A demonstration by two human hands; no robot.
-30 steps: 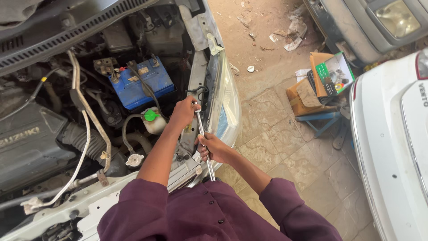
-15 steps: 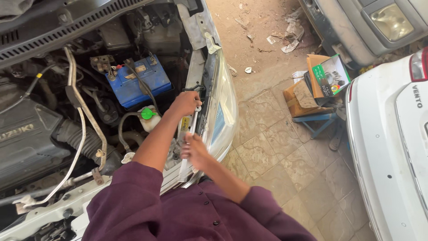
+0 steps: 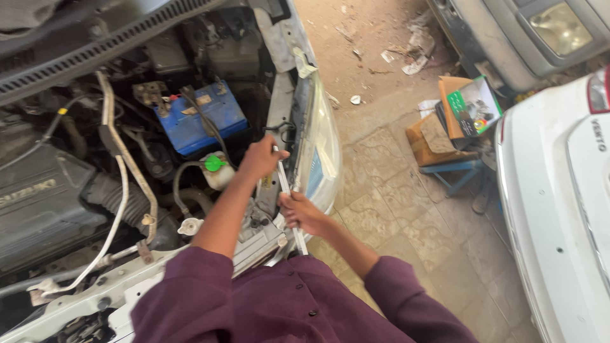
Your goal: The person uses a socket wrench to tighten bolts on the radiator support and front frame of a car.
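The left hand (image 3: 262,159) gripped the top of a long metal bar (image 3: 289,197) beside the headlight (image 3: 321,152). The right hand (image 3: 302,213) clasped its lower part, at the engine bay's front edge near the blue battery (image 3: 200,117).

Light: bright daylight on the paved floor (image 3: 394,190) and white car (image 3: 559,209)
Shadow: engine bay (image 3: 76,190) dim
Glare: headlamp (image 3: 321,159) shines
Focus: slight overall softness; hands mildly blurred

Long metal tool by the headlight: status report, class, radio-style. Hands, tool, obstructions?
Left hand gripping top of long metal tool. Right hand clamped lower on it. Tool runs beside headlight. Green-capped reservoir close to left hand; nothing blocking.
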